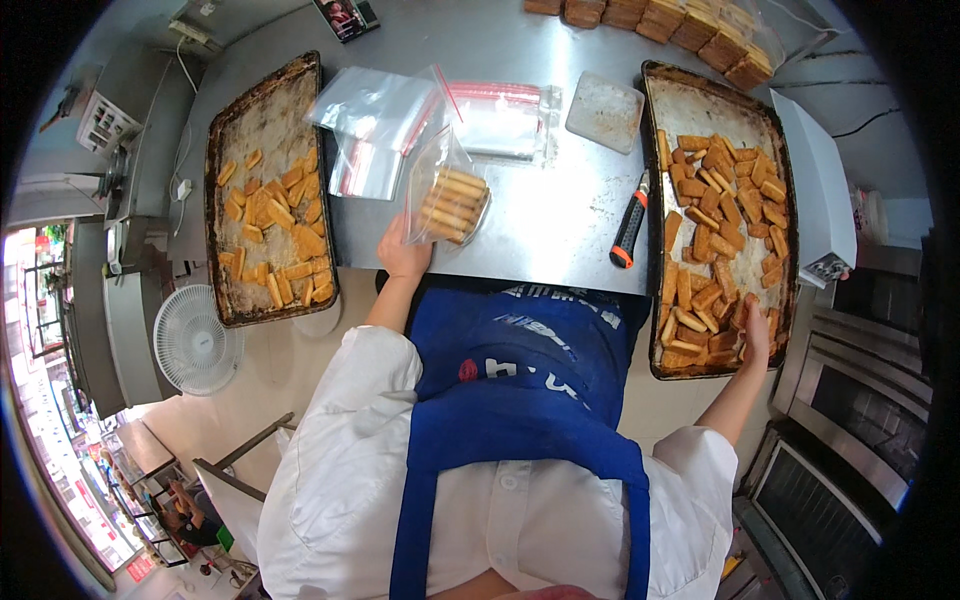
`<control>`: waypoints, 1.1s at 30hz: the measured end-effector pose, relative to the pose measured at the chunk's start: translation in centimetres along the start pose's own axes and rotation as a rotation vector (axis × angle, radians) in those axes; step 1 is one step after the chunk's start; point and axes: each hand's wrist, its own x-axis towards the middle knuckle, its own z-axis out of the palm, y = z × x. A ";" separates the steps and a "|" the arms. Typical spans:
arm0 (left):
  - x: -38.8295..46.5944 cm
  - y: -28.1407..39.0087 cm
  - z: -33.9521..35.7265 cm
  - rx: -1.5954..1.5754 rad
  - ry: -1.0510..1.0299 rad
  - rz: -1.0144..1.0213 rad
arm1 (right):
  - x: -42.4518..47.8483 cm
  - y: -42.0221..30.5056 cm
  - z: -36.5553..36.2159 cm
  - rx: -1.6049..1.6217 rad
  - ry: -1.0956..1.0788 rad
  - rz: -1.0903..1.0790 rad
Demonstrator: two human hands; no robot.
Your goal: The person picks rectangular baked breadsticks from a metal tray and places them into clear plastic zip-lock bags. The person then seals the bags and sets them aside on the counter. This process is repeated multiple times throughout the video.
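Observation:
My left hand (405, 247) grips the lower left side of a clear zip bag (442, 161) at the table's front edge. Inside that bag, several golden toasted bread sticks (452, 204) lie stacked in rows. Over to the right, my right hand (756, 334) reaches into a dark-rimmed baking tray (712, 94). Its fingers are among a heap of toasted bread sticks (705, 244), against a browned piece near the tray's right side. Whether the fingers have closed on that piece is hard to make out.
Another worn baking tray (262, 120) with toasted sticks overhangs the table's left edge. Empty zip bags (382, 105) and a pack of bags (495, 120) lie mid-table. A box cutter (630, 225) lies beside a translucent plastic lid (606, 112). Bread blocks (675, 26) line the back.

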 end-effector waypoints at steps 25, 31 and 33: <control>-0.1 0.1 -0.1 0.015 -0.060 -0.083 | -3.1 -0.7 0.9 0.689 -0.271 -0.029; 1.5 -2.2 0.2 -0.611 -0.032 -0.334 | -3.7 0.2 0.8 0.590 -0.320 -0.151; 2.1 -2.6 -0.8 -0.926 -0.022 -0.420 | -3.4 0.0 1.1 0.500 -0.260 -0.183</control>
